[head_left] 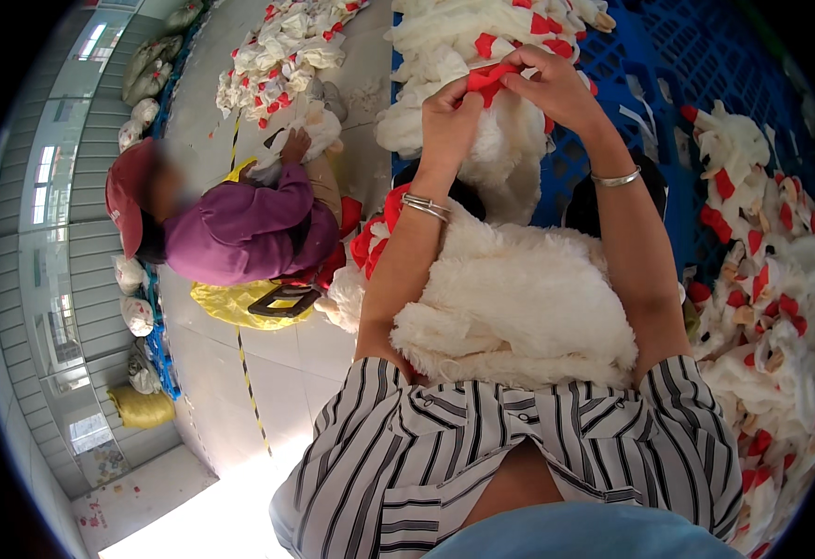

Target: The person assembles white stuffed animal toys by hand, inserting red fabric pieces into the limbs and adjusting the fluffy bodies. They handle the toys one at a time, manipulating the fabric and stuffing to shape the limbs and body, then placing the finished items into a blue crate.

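My left hand (448,126) and my right hand (556,89) are raised together in front of me. Between them they pinch a small piece of red fabric (491,78), fingers closed on either side of it. Below it hangs a white plush skin (503,154); whether it is joined to the red piece I cannot tell. Across my lap, between my forearms, lies a bulky cream plush skin (524,298). Some red cloth (376,233) shows beside my left forearm.
White plush skins with red parts are heaped on a blue plastic pallet (603,58) ahead, in a pile (286,61) on the floor, and in another (771,345) at right. A seated person in purple (249,228) handles white plush at left. Sacks (142,407) line the wall.
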Demonstrator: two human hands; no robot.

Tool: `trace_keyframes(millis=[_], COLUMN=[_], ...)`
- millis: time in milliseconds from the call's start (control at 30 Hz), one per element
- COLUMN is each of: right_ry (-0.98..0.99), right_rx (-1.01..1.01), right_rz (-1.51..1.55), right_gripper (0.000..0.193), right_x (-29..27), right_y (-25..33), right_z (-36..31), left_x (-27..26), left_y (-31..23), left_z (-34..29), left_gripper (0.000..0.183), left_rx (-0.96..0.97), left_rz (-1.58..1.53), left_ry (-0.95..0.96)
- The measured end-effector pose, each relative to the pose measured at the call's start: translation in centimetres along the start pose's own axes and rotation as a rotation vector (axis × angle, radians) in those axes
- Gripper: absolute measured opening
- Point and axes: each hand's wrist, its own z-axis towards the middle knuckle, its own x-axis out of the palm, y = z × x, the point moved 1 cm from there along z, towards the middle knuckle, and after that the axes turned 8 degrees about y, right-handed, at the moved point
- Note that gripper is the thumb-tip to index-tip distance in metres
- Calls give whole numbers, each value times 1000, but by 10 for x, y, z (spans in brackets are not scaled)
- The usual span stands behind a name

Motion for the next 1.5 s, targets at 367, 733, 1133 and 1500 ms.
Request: trace_keyframes(millis=[367,733,1133,1500], right_ry=[78,45,39,203], right_rx=[15,-25,96,66], right_rz=[118,157,124,-119], right_gripper=[17,17,15,16], right_x=[5,14,8,16], right_y=[-1,5,-1,17], right_z=[-1,-1,2,-3], left_x=[2,-5,-23,-29], left_y=[1,4,1,2], left_z=[1,2,8,5], left_gripper=[19,25,14,17], left_rx=[48,74,-9,-69], left_rz=[-56,-175,138,181], left_ry=[-3,39,17,151])
